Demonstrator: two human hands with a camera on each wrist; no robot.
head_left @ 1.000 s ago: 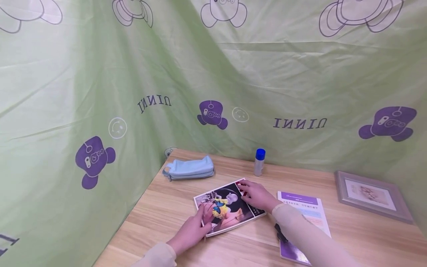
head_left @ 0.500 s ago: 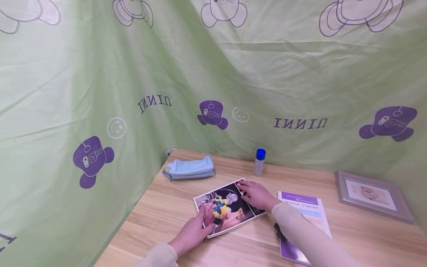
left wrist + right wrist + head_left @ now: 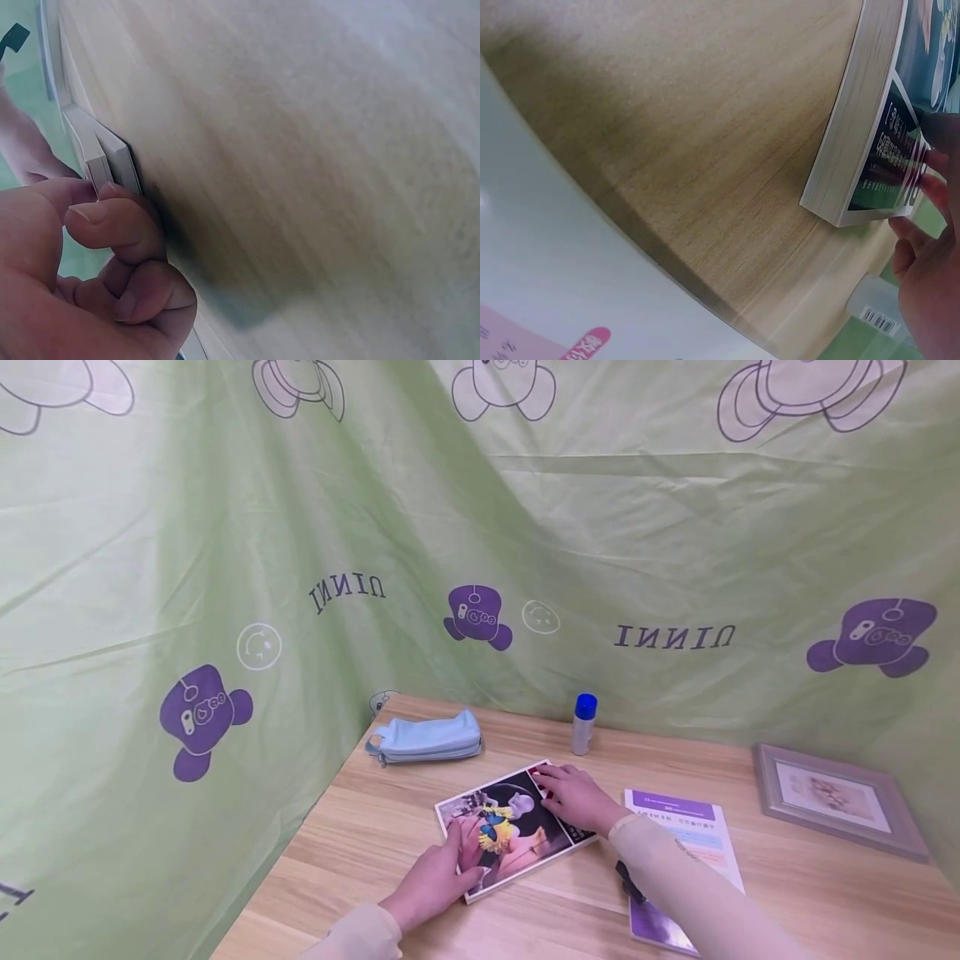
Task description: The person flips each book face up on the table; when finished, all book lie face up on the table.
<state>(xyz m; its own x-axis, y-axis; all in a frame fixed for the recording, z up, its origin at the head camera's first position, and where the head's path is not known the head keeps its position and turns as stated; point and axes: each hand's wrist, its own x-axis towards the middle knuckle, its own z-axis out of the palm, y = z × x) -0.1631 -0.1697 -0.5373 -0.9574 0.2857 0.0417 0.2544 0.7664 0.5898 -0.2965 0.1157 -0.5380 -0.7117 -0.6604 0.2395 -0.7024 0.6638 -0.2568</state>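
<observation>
A thick book (image 3: 506,831) with a photo cover lies at a slant on the wooden table. At its near left corner, my left hand (image 3: 435,877) pinches the edge. In the left wrist view the thumb is over the book's edge (image 3: 97,169) and the fingers (image 3: 124,225) are curled below; the edge shows as two parted layers there. My right hand (image 3: 577,797) rests on the far right part of the cover, its fingertips near the rim. The right wrist view shows the page block and those fingers (image 3: 934,187) touching the dark printed strip.
A light blue pencil case (image 3: 427,739) and a blue-capped glue stick (image 3: 583,727) stand behind the book. A purple-and-white booklet (image 3: 705,843) with a black object (image 3: 630,885) lies under my right forearm. At the right is a grey picture frame (image 3: 840,802); green cloth (image 3: 637,527) hangs behind.
My left hand has shifted slightly to the right, and the book's near left corner sits a little closer to me. The right hand stays nearly still on the cover.
</observation>
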